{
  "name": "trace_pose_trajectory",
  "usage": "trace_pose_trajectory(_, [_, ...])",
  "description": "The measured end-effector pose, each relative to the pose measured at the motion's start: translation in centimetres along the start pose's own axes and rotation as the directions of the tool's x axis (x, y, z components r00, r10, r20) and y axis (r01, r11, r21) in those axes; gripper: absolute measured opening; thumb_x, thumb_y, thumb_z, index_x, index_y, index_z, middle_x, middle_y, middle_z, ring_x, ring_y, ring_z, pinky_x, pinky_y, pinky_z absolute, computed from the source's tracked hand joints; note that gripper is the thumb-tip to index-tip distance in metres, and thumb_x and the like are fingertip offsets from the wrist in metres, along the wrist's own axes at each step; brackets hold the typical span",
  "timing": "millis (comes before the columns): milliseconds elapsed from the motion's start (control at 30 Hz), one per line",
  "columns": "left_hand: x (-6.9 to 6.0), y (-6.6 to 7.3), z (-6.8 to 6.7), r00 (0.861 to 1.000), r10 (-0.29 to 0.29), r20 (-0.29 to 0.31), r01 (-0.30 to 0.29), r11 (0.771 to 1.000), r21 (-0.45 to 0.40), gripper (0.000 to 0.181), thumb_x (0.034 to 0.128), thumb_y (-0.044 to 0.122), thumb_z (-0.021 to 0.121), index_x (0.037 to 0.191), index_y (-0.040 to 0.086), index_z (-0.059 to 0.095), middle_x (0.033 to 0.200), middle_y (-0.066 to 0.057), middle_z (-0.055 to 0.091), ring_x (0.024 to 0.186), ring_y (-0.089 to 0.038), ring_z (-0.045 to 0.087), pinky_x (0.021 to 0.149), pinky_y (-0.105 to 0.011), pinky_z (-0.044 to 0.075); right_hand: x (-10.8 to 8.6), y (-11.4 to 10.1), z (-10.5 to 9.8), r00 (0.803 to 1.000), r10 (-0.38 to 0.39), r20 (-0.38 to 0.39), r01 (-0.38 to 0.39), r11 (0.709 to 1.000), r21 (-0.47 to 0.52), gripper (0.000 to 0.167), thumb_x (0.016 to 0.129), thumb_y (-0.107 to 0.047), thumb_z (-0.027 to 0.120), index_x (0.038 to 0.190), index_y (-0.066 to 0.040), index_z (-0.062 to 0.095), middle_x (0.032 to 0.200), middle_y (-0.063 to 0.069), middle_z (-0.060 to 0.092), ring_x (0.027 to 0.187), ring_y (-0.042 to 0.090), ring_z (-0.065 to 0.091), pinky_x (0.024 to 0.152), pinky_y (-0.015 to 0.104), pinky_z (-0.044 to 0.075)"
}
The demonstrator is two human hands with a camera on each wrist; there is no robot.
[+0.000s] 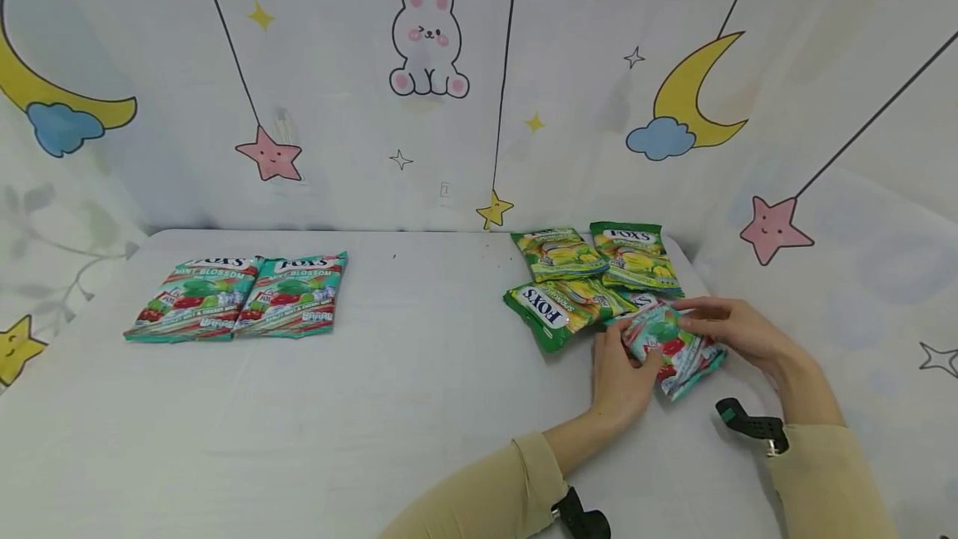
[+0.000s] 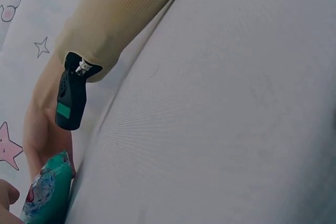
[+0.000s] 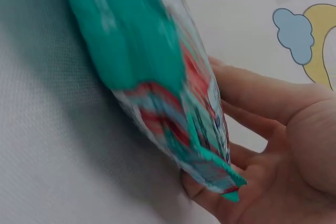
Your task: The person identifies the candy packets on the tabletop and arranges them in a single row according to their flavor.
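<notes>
Both hands hold a teal and red candy bag [image 1: 669,343] at the table's right side. The left hand [image 1: 624,381] grips its left edge, thumb over the front. On its right edge is the right hand [image 1: 748,338], the thumb on the printed face and the other fingers largely hidden behind. In the right wrist view, the bag [image 3: 136,51] stands tilted before the right hand [image 3: 262,156], its lower corner near the palm. At the left wrist view's lower left, only part of the bag [image 2: 52,192] and of the left hand [image 2: 6,200] shows.
Against the held bag lie three green and yellow candy bags [image 1: 565,313], close together. Two teal and red candy bags [image 1: 198,302] lie side by side at the table's left. A white cloth with printed figures [image 1: 430,36] hangs behind the white table [image 1: 374,406].
</notes>
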State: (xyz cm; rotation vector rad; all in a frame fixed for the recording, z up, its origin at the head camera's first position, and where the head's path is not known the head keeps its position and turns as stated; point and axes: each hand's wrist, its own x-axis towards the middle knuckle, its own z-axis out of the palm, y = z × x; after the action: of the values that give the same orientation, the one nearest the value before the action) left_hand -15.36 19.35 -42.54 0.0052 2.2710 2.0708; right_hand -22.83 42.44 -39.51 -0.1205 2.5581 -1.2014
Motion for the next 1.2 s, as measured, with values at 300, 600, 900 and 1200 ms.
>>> trace_pose_trajectory(300, [0.3, -0.1, 0.0, 0.998, 0.003, -0.069, -0.002, 1.000, 0.008, 0.042, 0.0947, 0.022, 0.067, 0.134, 0.025, 0.051, 0.114, 0.010, 0.048, 0.108, -0.005, 0.048, 0.096, -0.027, 0.046, -0.3, 0.3, -0.1, 0.993, -0.028, 0.111, 0.021, 0.998, 0.068, 0.053, 0.097, -0.026, 0.065, 0.147, -0.014, 0.050, 0.140, 0.022, 0.045, 0.111, 0.019, 0.056, 0.083, 0.036, 0.055])
trace_pose_trajectory(600, [0.1, 0.0, -0.1, 0.997, -0.003, -0.077, 0.002, 1.000, -0.016, 0.040, 0.0934, 0.022, 0.068, 0.132, 0.026, 0.055, 0.113, 0.012, 0.050, 0.106, -0.005, 0.049, 0.095, -0.029, 0.045, -0.6, 0.9, -0.6, 0.989, -0.052, 0.138, 0.048, 0.998, 0.035, 0.046, 0.097, -0.025, 0.063, 0.141, -0.013, 0.055, 0.143, 0.012, 0.044, 0.118, 0.011, 0.047, 0.088, 0.037, 0.053])
trace_pose_trajectory(900, [-0.2, 0.2, -0.2, 0.998, 0.007, -0.059, -0.012, 0.996, -0.087, 0.040, 0.0907, 0.022, 0.070, 0.129, 0.026, 0.060, 0.104, 0.015, 0.051, 0.098, 0.000, 0.048, 0.087, -0.022, 0.043, -0.9, 1.9, -1.2, 0.977, -0.080, 0.198, 0.048, 0.986, 0.162, 0.038, 0.099, -0.017, 0.058, 0.135, -0.011, 0.052, 0.132, 0.000, 0.050, 0.114, 0.012, 0.055, 0.089, 0.039, 0.056])
trace_pose_trajectory(1200, [-0.2, 0.3, -0.1, 0.996, 0.047, -0.079, -0.059, 0.987, -0.146, 0.038, 0.0853, 0.019, 0.074, 0.122, 0.026, 0.065, 0.097, 0.019, 0.052, 0.088, 0.001, 0.048, 0.076, -0.018, 0.042, -1.2, 2.1, -1.8, 0.938, -0.187, 0.292, 0.093, 0.947, 0.308, 0.029, 0.099, -0.013, 0.050, 0.126, -0.024, 0.048, 0.132, -0.006, 0.053, 0.113, 0.019, 0.062, 0.092, 0.041, 0.057])
